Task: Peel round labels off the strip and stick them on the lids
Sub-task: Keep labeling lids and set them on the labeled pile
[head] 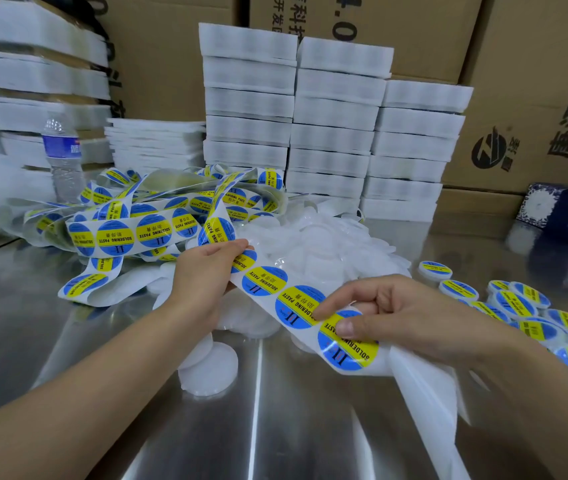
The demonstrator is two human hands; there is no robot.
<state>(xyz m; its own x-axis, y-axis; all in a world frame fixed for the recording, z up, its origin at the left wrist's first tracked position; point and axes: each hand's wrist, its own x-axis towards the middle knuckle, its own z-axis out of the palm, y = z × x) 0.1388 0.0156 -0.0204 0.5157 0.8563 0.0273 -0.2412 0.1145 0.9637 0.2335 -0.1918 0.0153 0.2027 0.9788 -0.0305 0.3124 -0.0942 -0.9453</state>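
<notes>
The label strip (264, 281) spans limp and light between both hands above the desk (275, 427). The left hand (206, 271) pinches its edge. The right hand (400, 313) pinches the end label (343, 353), which looks thin and tacky, best lifted by its rim.

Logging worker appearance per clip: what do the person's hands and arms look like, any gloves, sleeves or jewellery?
The left hand and right hand wear no gloves, and no rings show on the visible fingers. Both forearms are uncovered to the frame edge: no sleeve, watch or wristband in view. The right thumbnail is short and unpainted.
</notes>
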